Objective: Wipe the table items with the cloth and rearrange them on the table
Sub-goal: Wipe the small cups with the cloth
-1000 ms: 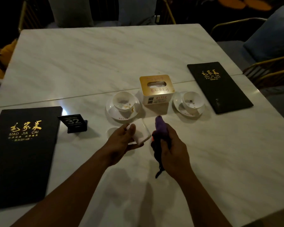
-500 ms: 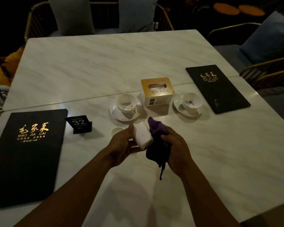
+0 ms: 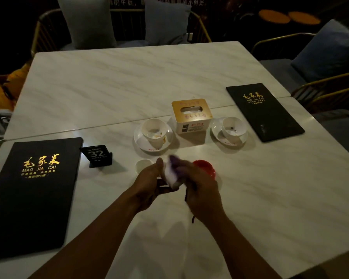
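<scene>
Single head-worn wide-angle view, forward and down across the table [image 3: 270,198], near edge closest.

Both bare forearms [image 3: 101,230] stretched forward, left grip [image 3: 150,183] curled (thumb raised), right grip [image 3: 203,189] curled and blurred, nearly touching

- purple cloth [image 3: 174,164]: bunched, motion-blurred, pressed against the white container's right side.
- white container [image 3: 170,177]: small, tilted, held up at near centre.
- red dish [image 3: 205,169] just right; white lid [image 3: 143,165] just left.

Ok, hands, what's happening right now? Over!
Left hand grips white container. Right hand rubs purple cloth on it. Red round object just behind, not blocking.
</scene>
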